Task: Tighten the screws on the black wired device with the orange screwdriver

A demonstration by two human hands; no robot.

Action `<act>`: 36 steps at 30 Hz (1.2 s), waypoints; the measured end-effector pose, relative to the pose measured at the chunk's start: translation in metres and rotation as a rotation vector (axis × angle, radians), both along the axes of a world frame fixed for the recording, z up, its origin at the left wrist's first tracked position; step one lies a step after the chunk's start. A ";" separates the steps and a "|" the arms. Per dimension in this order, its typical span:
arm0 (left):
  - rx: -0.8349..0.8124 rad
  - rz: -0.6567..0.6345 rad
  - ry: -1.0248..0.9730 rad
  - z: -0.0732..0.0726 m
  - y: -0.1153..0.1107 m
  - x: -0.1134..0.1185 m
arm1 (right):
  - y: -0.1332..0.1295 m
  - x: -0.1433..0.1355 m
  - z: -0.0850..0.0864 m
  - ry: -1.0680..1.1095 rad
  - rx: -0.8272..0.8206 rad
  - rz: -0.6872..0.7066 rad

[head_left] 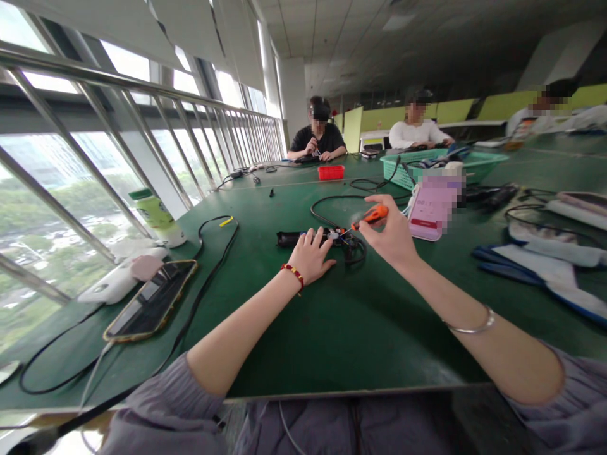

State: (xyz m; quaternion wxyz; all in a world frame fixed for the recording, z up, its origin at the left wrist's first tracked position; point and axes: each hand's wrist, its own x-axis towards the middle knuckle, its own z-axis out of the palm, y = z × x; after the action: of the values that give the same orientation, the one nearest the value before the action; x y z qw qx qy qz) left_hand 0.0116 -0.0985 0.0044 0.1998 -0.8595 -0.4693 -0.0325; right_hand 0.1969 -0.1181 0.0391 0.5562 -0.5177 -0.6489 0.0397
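A black elongated device [288,239] lies on the green table, with wires and small light parts showing at its right end. My left hand [310,256] rests over its middle, fingers spread and pressing on it, thumb on the table. In my right hand [392,234] is an orange-handled screwdriver [374,216], gripped between thumb and fingers, its thin shaft pointing down-left at the wired end of the device. A black cable [322,201] loops behind the device. Exactly where the tip touches is too small to tell.
On the left are a phone [152,300], a white power bank [110,282], a cup [159,218] and cables. To the right stand a pink phone [434,208], a green basket [478,165] and blue-white gloves [545,268]. A red basket [331,172] and several people are beyond.
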 end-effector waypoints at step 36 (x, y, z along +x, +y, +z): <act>-0.024 0.012 0.004 0.003 -0.002 0.001 | -0.003 0.000 0.004 -0.004 -0.016 0.009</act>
State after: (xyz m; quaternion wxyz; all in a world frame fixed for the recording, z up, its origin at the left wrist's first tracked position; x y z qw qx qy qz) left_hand 0.0130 -0.1008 0.0073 0.1905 -0.8592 -0.4743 -0.0242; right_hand 0.1970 -0.1209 0.0429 0.5506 -0.5194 -0.6518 0.0466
